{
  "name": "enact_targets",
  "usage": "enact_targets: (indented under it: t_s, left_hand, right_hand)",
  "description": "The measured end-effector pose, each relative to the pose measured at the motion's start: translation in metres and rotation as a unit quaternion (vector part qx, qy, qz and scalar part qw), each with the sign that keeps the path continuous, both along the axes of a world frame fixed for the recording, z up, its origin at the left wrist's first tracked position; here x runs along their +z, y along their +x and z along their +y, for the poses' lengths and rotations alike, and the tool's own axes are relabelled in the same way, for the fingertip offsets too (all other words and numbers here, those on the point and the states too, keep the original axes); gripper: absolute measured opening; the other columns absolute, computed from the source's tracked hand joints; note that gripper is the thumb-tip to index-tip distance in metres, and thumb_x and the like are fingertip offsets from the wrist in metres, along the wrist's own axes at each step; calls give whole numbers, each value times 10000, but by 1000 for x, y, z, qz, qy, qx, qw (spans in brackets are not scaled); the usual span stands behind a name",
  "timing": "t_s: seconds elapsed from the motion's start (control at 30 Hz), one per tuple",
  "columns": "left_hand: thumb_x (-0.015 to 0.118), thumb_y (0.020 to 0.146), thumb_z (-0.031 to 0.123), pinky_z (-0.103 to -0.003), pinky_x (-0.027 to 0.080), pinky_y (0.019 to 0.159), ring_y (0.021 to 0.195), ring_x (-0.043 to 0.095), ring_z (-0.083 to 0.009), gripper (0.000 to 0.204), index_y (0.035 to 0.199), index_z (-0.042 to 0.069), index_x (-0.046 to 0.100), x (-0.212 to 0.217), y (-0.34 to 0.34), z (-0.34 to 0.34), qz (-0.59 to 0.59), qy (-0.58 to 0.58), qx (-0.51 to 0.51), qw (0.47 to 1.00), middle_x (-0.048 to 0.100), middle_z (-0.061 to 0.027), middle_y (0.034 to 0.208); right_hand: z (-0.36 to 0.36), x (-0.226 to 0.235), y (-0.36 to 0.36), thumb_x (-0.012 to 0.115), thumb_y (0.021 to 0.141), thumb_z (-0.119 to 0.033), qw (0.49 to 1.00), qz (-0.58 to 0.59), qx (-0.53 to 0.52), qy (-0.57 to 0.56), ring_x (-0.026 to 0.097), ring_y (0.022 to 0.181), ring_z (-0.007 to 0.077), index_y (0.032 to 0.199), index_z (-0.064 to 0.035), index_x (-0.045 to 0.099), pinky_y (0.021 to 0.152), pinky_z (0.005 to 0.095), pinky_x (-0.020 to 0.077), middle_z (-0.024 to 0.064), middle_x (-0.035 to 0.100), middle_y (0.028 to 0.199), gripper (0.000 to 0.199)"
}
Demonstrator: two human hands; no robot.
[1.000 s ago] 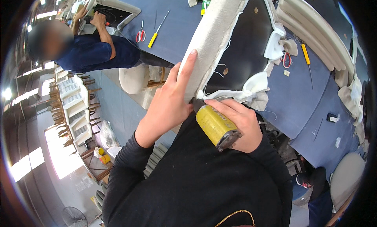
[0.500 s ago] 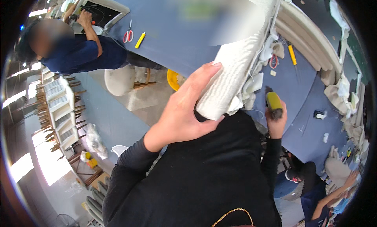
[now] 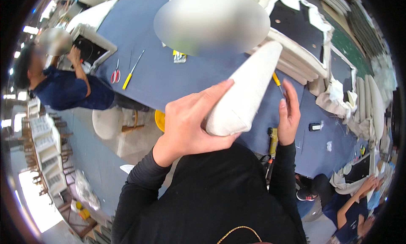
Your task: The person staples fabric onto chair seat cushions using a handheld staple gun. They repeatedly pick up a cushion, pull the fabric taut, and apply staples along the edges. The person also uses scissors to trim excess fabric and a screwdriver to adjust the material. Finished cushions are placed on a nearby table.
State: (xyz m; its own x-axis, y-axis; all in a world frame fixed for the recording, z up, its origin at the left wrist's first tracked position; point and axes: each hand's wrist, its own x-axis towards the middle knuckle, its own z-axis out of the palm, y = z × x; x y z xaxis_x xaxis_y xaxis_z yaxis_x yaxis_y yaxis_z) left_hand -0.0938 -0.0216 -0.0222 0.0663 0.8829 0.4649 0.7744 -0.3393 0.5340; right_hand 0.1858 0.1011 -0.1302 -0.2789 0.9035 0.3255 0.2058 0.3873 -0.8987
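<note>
A cream fabric-covered padded seat cushion (image 3: 249, 92), seen nearly edge-on, stands tilted in front of my chest. My left hand (image 3: 190, 121) grips its near end, thumb beneath and fingers along the side. To the right of it, my right hand (image 3: 290, 117) is raised with the fingers apart, slightly blurred and holding nothing. Beside that wrist, a yellow-and-black tool (image 3: 273, 141) lies at the table edge; its exact kind is unclear. A yellow-handled screwdriver-like tool (image 3: 276, 79) shows partly behind the cushion.
The blue-grey table (image 3: 148, 41) bears red-handled scissors (image 3: 115, 77), another yellow-handled pointed tool (image 3: 127, 81) and a small black object (image 3: 314, 127). Padded cream panels (image 3: 292, 58) are stacked at the right. One co-worker (image 3: 76, 87) works at far left, another (image 3: 347, 208) at lower right.
My right hand has let go of the yellow-and-black tool and risen toward the cushion. The cushion has turned so its outer side faces up and its loose cloth edge is hidden.
</note>
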Motion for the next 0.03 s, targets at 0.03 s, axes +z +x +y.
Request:
enact_targets:
  t_s: [0.03]
  left_hand:
    - [903, 711, 341, -370, 592, 1045, 1161, 808, -291, 962, 1537, -43, 595, 4, 5, 8, 12, 10, -22, 1000, 785, -177, 1338]
  right_hand:
    - [7, 28, -17, 739, 1023, -258, 997, 34, 23, 70, 507, 1534, 381, 1571, -144, 614, 1312, 463, 314, 186, 545, 1652, 574]
